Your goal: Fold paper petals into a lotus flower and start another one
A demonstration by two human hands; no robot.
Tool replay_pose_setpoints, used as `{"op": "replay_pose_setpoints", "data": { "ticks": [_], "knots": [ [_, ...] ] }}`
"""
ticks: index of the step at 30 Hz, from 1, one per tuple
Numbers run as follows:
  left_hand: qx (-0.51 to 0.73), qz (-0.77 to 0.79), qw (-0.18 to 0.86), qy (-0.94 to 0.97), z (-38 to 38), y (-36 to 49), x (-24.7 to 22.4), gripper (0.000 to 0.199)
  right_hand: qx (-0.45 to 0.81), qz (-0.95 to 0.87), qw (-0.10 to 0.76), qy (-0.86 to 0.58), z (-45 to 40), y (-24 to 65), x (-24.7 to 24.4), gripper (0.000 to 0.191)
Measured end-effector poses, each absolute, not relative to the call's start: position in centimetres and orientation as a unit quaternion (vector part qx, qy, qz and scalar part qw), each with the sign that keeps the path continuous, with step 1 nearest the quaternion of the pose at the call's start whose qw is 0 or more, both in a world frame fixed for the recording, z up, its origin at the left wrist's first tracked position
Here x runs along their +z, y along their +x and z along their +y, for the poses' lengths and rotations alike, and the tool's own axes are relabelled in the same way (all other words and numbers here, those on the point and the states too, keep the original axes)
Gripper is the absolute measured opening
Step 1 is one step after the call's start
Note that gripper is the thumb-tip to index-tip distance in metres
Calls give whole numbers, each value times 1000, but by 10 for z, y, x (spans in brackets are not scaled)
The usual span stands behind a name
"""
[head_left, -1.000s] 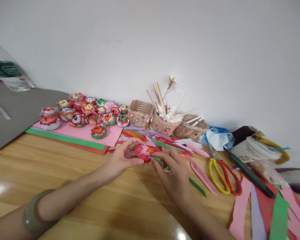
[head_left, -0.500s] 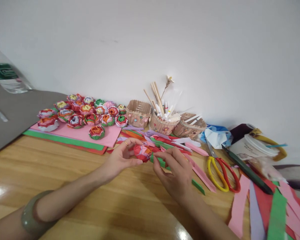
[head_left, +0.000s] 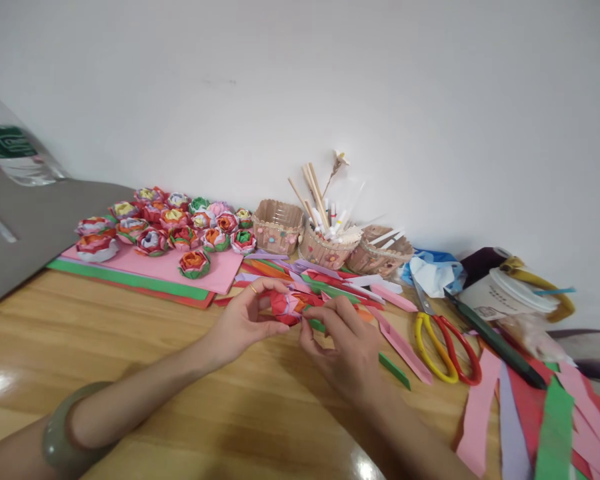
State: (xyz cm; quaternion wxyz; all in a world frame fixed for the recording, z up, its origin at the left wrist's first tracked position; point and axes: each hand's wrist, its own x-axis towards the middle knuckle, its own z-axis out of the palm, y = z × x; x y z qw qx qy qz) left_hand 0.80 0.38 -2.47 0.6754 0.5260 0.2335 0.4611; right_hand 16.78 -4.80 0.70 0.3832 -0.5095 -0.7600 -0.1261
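A red, lilac and orange paper flower (head_left: 286, 308) is held just above the table, between the thumb and fingers of my left hand (head_left: 245, 317). On its right side my right hand (head_left: 345, 340) pinches a folded green paper strip (head_left: 317, 325), whose tip touches the flower's edge. The fingertips of my right hand partly cover the strip. Behind both hands lies a loose pile of folded strips (head_left: 340, 285) in red, lilac, green, pink and white.
Finished paper flowers (head_left: 194, 264) stand on pink sheets (head_left: 220, 273) at the left. Three baskets (head_left: 277, 227) line the wall, one holding sticks and pens. Scissors (head_left: 447, 347), a green pen-like tool (head_left: 500, 343), a white tub (head_left: 507, 295) and flat strips (head_left: 553, 427) lie right.
My right hand has shifted slightly left and up, bringing the green strip against the flower. My left hand and the flower have moved a little to the right.
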Motion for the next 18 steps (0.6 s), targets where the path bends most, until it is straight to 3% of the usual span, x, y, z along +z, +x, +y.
{"op": "replay_pose_setpoints", "data": {
  "ticks": [9,18],
  "knots": [
    [474,263,660,520,5,7,-23,39,-28,-731,464,-499,-48,173,14,15],
    [463,281,568,620,-4,3,-17,29,149,-709,453,-519,-44,168,18,12]
  ]
}}
